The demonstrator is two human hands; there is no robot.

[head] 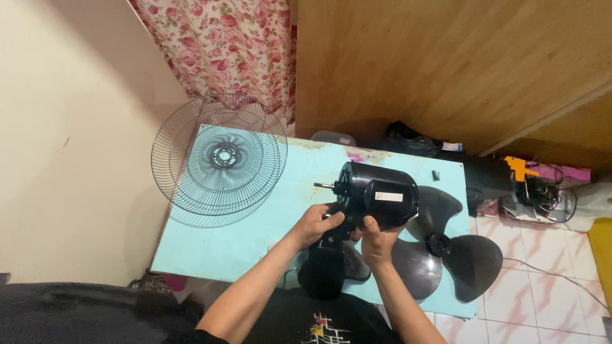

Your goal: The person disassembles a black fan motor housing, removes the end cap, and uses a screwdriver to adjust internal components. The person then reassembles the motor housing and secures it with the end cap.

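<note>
- Over the pale blue table (242, 242), both hands grip a glossy black plastic fan motor housing (376, 194): left hand (315, 224), right hand (376, 241).
- Beside it lie dark grey plastic fan blades (446, 255) and round wire fan guards (220, 159).

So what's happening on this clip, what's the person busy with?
A person is holding a black fan motor housing over a light blue table, with its bare shaft pointing left. The left hand grips the neck under the housing, and the right hand supports it from below. The wire fan guards lie stacked at the table's left end, and the dark fan blade lies flat to the right, detached. A small black part sits near the table's far edge.
</note>
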